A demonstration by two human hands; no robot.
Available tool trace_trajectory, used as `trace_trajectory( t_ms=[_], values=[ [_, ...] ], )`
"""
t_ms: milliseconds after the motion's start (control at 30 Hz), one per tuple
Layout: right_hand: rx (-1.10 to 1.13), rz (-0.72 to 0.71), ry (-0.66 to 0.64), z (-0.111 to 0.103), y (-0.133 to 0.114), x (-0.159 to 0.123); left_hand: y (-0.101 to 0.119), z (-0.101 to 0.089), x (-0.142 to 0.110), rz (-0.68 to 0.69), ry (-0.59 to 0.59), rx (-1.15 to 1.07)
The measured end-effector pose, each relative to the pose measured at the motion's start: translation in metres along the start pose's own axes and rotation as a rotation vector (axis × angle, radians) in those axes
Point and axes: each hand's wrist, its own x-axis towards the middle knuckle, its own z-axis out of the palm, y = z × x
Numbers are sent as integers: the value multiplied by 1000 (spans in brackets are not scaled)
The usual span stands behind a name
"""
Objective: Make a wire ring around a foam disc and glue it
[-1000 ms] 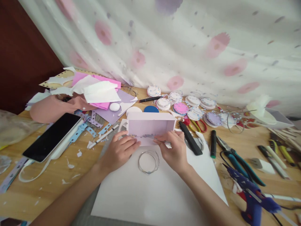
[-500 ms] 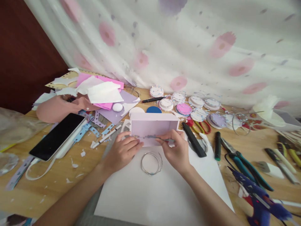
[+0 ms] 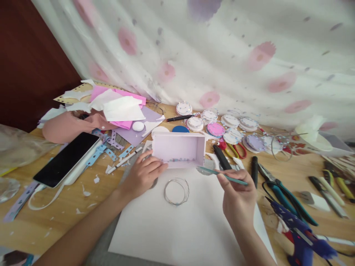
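A small open-fronted lilac box (image 3: 180,146) stands on its long side on a white sheet (image 3: 177,236). My left hand (image 3: 146,171) grips its left end, fingers along the lower front edge. Inside, a row of tiny pale blue and clear beads (image 3: 177,160) lies along the bottom. To the right of the box, my right hand (image 3: 240,195) pinches slim teal tweezers (image 3: 210,170), their tip pointing left, just off the box's lower right corner. A thin wire coil (image 3: 177,204) lies on the sheet between the hands.
Behind the box sit several round beaded discs (image 3: 216,129). A phone (image 3: 66,159) and paper scraps (image 3: 124,109) lie to the left. On the right are a black-handled tool (image 3: 222,157), teal-handled pliers (image 3: 288,192) and a blue glue gun (image 3: 302,232).
My right hand has drawn the tweezers out of the box, back and to the right. The box has shifted slightly left under my left hand, and its right end now shows.
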Motion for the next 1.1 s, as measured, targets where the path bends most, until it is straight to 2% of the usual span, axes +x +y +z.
trace_trajectory(
  t_ms=[133, 267, 333, 433, 533, 600, 667, 733, 833, 967, 1000, 1100],
  values=[
    [55, 123, 77, -17, 12, -8, -11, 4, 3, -14, -18, -18],
    [103, 199, 98, -19, 18, -14, -23, 3, 13, -19, -66, -50],
    [130, 210, 106, -18, 16, -15, -20, -4, 19, -48, -68, -80],
    [159, 227, 98, -19, 11, -17, 2, -18, 27, -174, -57, -152],
    [168, 253, 79, -21, 6, -18, 34, -32, 29, -275, -236, -286],
    [182, 260, 68, -22, 3, -19, 51, -36, 28, -300, -412, -318],
    [205, 261, 58, -22, 1, -20, 59, -34, 26, -285, -544, -326],
    [224, 268, 44, -22, 0, -22, 57, -29, 26, -271, -599, -334],
    [231, 274, 25, -20, -3, -24, 46, -25, 30, -317, -588, -351],
    [203, 257, 22, -19, -5, -25, 40, -30, 37, -356, -542, -368],
    [192, 253, 18, -18, -6, -25, 43, -33, 38, -354, -477, -371],
    [176, 240, -21, -18, -7, -26, 59, -39, 37, -336, -148, -447]
  ],
)
